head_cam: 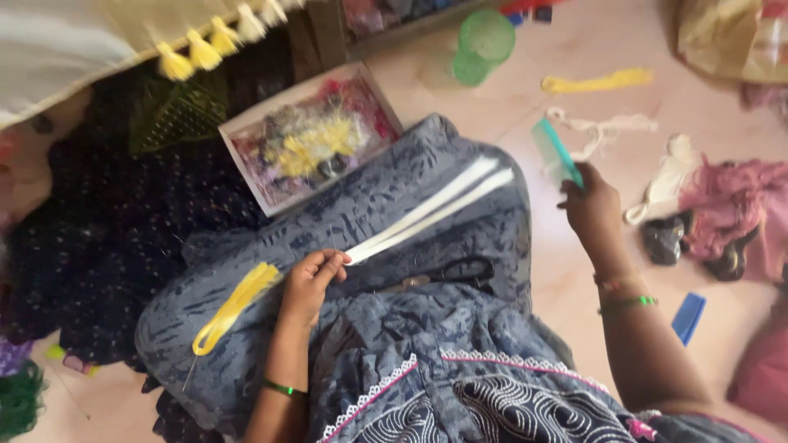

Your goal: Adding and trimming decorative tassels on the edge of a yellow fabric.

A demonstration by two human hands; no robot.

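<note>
Thread (427,215), white and yellow, lies limp and light across our lap, pinched by our left hand (312,279) where the colours meet, the best hold since loose strands slip, while our right hand (591,205) grips a teal comb (556,152).

Scissors (447,273) half buried in dress folds, pink cloth (739,205) cut off at right edge
</note>
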